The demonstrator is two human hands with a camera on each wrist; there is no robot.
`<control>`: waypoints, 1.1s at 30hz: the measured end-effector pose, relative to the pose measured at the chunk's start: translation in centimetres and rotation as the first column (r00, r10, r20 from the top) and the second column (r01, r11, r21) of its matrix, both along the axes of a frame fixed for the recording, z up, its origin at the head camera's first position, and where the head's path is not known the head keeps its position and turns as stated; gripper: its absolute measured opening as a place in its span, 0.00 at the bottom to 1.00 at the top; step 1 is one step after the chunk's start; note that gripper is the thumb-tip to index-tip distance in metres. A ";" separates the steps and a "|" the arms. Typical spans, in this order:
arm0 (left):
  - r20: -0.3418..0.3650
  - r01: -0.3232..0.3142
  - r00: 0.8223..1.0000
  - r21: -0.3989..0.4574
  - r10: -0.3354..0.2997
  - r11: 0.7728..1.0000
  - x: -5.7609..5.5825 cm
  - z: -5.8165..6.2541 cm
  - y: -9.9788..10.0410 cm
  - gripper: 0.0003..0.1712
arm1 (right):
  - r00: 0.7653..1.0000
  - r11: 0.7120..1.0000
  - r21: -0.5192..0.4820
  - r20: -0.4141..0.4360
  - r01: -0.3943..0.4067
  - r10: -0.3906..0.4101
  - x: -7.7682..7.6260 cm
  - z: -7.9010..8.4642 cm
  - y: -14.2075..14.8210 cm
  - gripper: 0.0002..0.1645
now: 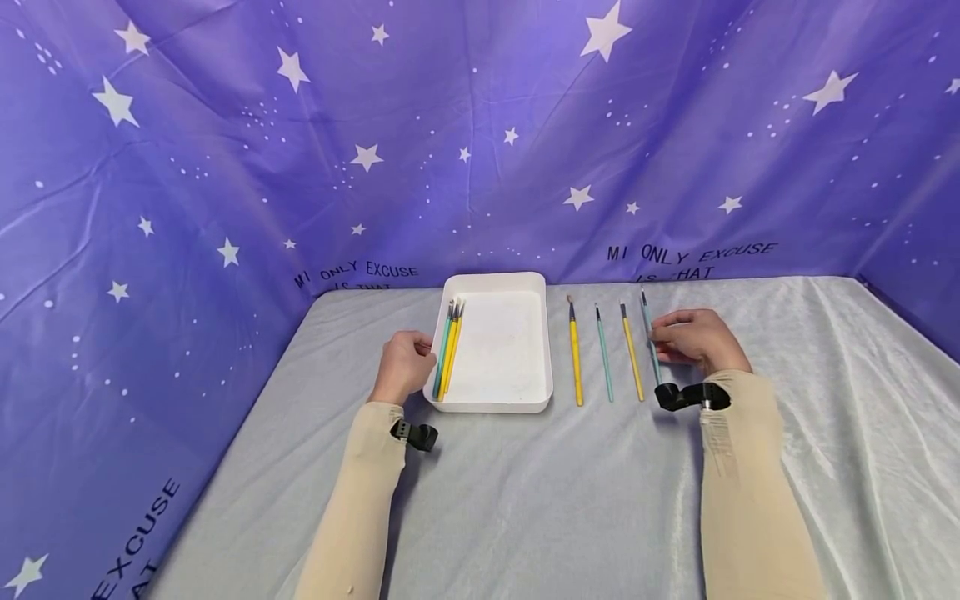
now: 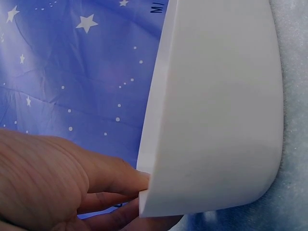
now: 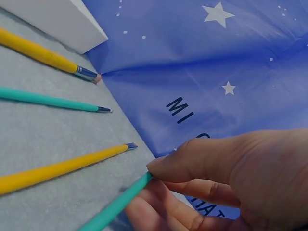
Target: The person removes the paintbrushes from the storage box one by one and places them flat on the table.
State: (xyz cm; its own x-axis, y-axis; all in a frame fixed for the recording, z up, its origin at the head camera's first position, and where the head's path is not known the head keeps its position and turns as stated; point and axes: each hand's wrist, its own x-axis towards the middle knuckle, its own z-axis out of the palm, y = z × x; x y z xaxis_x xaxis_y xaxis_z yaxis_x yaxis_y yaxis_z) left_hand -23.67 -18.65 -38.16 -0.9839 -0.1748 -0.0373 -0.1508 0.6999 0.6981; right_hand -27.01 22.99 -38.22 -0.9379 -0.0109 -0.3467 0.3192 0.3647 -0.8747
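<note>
At the left wall of a white tray (image 1: 510,406), my left hand (image 1: 405,365) pinches the rim between thumb and fingers, as the left wrist view shows up close. Inside the tray, along its left side, lie several teal and yellow paintbrushes (image 1: 452,350), bristles pointing away. On the right, my right hand (image 1: 697,340) pinches a teal paintbrush (image 3: 118,204) by its handle. To the left of that brush, a thick yellow paintbrush (image 1: 575,354), a thin teal paintbrush (image 1: 603,354) and a thin yellow paintbrush (image 1: 632,354) lie side by side on the cloth.
A grey velvety cloth (image 1: 555,500) covers the table. Purple curtains (image 1: 465,125) with white stars and lettering hang right behind the table's far edge and along both sides. A black wrist camera (image 1: 690,396) sits on the right wrist, close to the held brush's lower end.
</note>
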 end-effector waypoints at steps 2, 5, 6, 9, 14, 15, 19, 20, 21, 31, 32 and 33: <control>-0.002 -0.002 1.000 0.004 0.002 1.000 0.0 0.1 0.0 0.15 | 1.000 1.000 0.014 -0.006 0.004 -0.004 0.0 0.0 -0.1 0.29; -0.003 -0.004 1.000 0.010 0.004 1.000 0.0 0.0 0.0 0.15 | 1.000 1.000 0.026 -0.008 0.014 -0.014 -0.1 -0.2 -0.1 0.26; -0.003 -0.006 1.000 0.012 0.006 1.000 0.0 -0.1 0.0 0.15 | 1.000 0.999 0.029 -0.008 0.018 -0.018 -0.1 -0.3 -0.2 0.25; 0.001 -0.011 1.000 0.011 0.011 1.000 0.0 -0.1 -0.1 0.15 | 0.999 0.998 0.057 -0.006 0.034 -0.033 -0.2 -0.7 -0.2 0.23; 0.011 -0.016 1.000 0.008 0.015 1.000 -0.2 -0.2 -0.1 0.15 | 0.999 0.983 0.178 -0.028 0.051 -0.047 -0.2 -1.0 -0.2 0.21; 0.013 -0.015 1.000 0.010 0.015 1.000 -0.2 -0.2 -0.1 0.15 | 0.998 0.978 0.202 -0.034 0.053 -0.047 -0.2 -1.1 -0.2 0.20; 0.015 -0.014 1.000 0.013 0.014 1.000 -0.2 -0.1 0.0 0.15 | 0.997 0.959 0.276 -0.058 0.058 -0.043 -0.2 -1.2 -0.2 0.19; 0.016 -0.014 1.000 0.014 0.014 1.000 -0.2 0.0 0.0 0.15 | 0.997 0.958 0.280 -0.061 0.060 -0.044 -0.3 -1.2 -0.2 0.19; 0.016 -0.014 1.000 0.014 0.014 1.000 -0.2 0.0 0.0 0.15 | 0.997 0.956 0.286 -0.066 0.060 -0.043 -0.3 -1.2 -0.2 0.19; 0.014 -0.015 1.000 0.007 0.015 1.000 -0.2 0.0 0.0 0.16 | 0.995 0.938 0.342 -0.096 0.056 -0.024 -0.4 -1.3 -0.2 0.19; 0.014 -0.016 1.000 0.007 0.016 1.000 -0.2 0.0 0.1 0.16 | 0.995 0.936 0.348 -0.095 0.059 -0.027 -0.4 -1.2 -0.3 0.18; 0.014 -0.016 1.000 0.005 0.016 1.000 -0.2 0.0 0.1 0.15 | 0.995 0.933 0.353 -0.096 0.062 -0.030 -0.3 -1.1 -0.3 0.18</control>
State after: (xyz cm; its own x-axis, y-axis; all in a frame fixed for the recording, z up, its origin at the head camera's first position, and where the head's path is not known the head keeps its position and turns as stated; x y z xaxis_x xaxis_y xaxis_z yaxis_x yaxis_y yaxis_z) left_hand -23.91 -18.59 -38.15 -0.9804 -0.1903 -0.0516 -0.1716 0.6941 0.6991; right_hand -27.32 22.69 -39.31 -0.9612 0.1419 -0.2367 0.2713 0.6436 -0.7157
